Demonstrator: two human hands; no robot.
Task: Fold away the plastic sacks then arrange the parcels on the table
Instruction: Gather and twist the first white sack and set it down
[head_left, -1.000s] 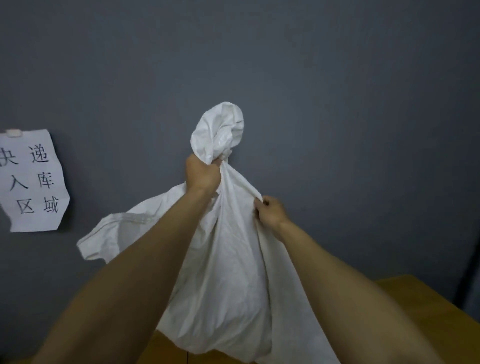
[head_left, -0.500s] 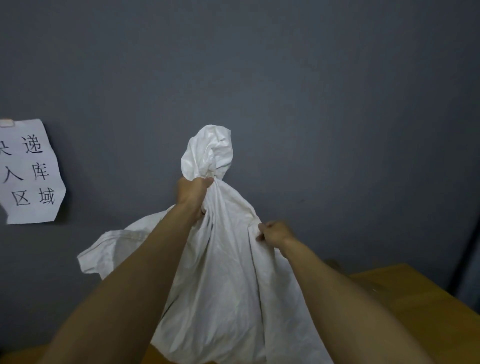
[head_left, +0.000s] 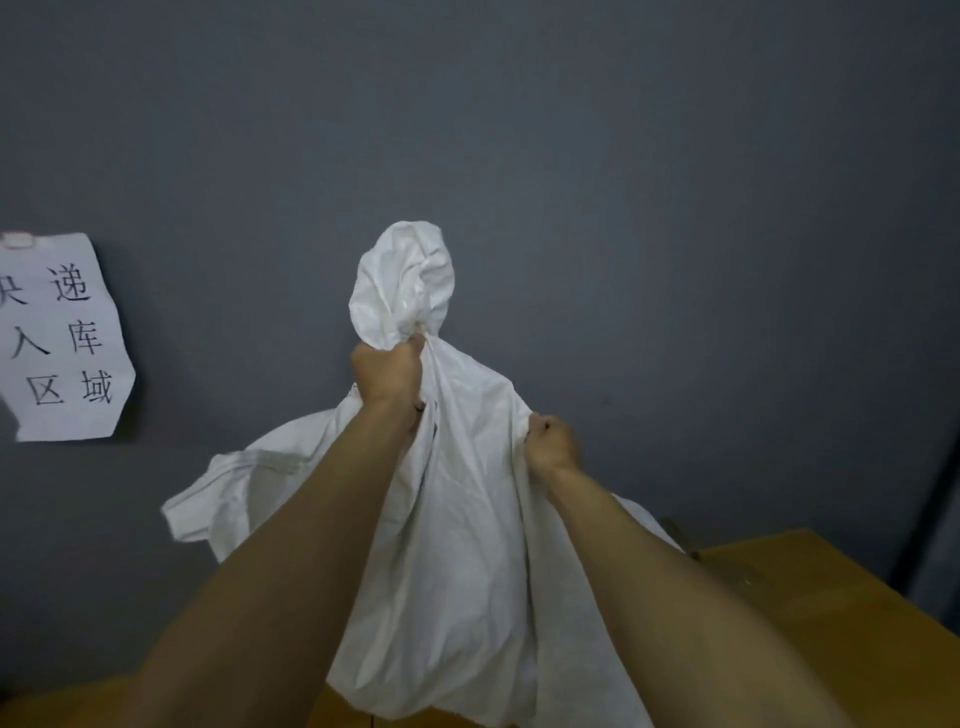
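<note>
In the head view, we hold the white sack (head_left: 457, 561) up at frame centre, over the wooden table (head_left: 841, 608) at lower right. Our left hand (head_left: 387, 371) curls its fingers tight round the bunched neck, and our right hand (head_left: 553, 441) pinches a side fold. No parcels show. To fold neatly, we judge it best to lower the sack, flatten it and match its edges.

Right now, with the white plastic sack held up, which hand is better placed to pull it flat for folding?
Probably the right hand: it pinches the white plastic sack at its side edge, lower down, free to draw outward. The left hand grips the bunched top, holding it up.
</note>
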